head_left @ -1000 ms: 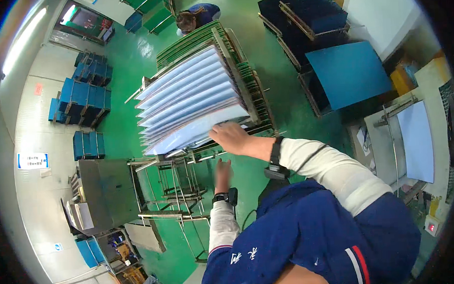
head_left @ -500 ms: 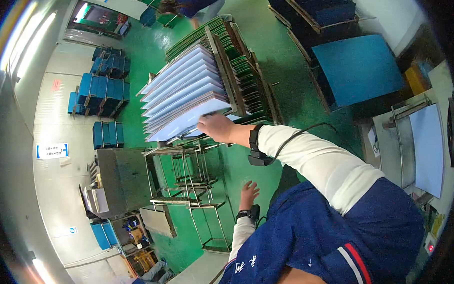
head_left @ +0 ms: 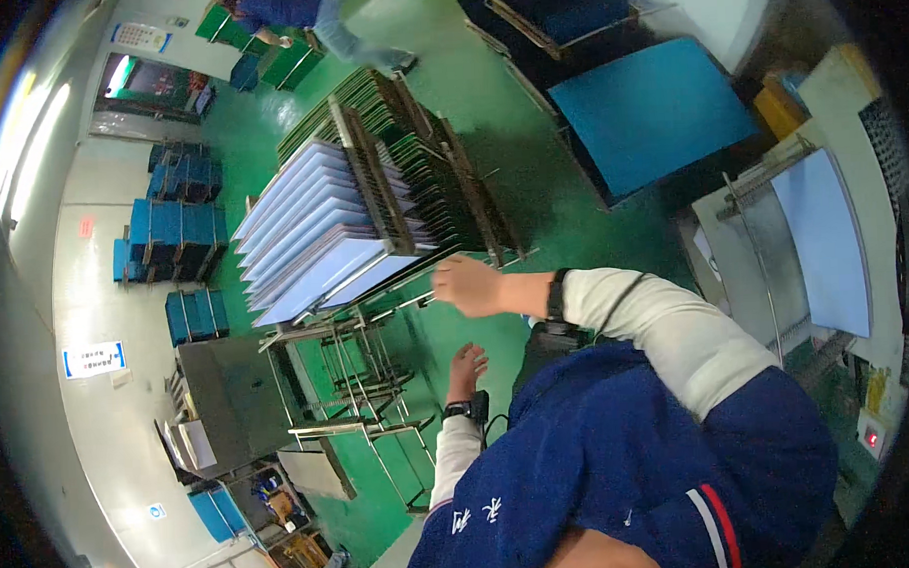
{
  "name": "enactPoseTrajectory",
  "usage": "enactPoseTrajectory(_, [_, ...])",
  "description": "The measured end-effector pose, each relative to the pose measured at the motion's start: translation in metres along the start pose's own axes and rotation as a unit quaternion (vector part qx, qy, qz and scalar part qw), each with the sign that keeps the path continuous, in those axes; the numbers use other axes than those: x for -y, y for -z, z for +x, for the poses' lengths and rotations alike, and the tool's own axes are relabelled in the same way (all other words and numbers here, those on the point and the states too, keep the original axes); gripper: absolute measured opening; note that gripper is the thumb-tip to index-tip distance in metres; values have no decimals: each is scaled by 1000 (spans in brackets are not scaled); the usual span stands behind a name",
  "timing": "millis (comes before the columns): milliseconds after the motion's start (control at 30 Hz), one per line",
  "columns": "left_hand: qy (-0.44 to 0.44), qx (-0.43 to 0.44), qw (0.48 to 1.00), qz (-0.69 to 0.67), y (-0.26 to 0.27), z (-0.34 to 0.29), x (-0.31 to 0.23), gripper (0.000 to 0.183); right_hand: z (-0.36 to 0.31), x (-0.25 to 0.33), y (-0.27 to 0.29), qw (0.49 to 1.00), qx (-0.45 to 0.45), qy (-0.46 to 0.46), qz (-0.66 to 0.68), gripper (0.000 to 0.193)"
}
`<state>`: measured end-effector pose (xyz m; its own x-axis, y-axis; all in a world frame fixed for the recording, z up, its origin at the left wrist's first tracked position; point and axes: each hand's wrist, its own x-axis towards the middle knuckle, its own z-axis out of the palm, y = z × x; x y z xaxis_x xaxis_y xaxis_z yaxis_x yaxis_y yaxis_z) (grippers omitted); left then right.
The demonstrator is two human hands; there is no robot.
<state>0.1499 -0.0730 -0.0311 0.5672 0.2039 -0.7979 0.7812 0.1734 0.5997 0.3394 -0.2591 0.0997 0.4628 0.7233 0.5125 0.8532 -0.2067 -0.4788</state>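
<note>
Sheets (head_left: 302, 229) sit in the slotted rack (head_left: 369, 177), ahead and left of the right hand (head_left: 467, 286). The open-frame stand (head_left: 324, 428) is left of the left hand (head_left: 466, 365). 1 panel (head_left: 823, 241) lies on the workbench (head_left: 770, 243), far right.

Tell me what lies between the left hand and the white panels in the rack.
In the head view, green floor and a metal rail of the rack show between the left hand and the white panels.

A navy shirt (head_left: 600, 449) carries white lettering (head_left: 478, 517) at six o'clock, red-and-white stripes (head_left: 718, 531) between four and five. White sleeves (head_left: 651, 327), black wrist straps (head_left: 556, 295) with boxy devices (head_left: 559, 336); bare hands (head_left: 468, 286).
</note>
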Motion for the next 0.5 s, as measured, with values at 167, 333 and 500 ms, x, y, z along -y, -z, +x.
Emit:
enactPoseTrajectory(167, [-47,93,994,44,-29,34,-12,51,-185,-41,38,932,207,-291,-64,13])
enactPoseTrajectory(333, [-21,76,988,134,-54,56,-17,44,-420,-17,108,719,177,-669,-65,21])
enactPoseTrajectory(500, [7,165,981,102,-45,86,-23,32,-588,62,148,659,87,-707,-241,25])
